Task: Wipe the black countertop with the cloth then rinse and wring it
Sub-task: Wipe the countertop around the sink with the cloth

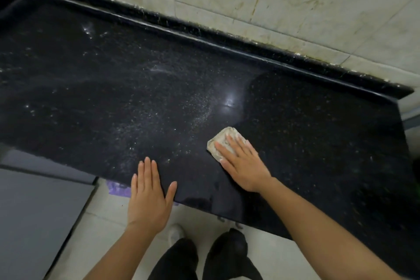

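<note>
Right hand (244,163) flat on cloth (221,142)

Right hand (244,166) flat on cloth (221,141), black countertop (113,98)

No legible text or labels.

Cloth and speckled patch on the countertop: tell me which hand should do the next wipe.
The right hand. It already presses flat on the cloth, just right of the speckled residue on the countertop. The left hand lies bare and open at the front edge, probably better for bracing.
</note>
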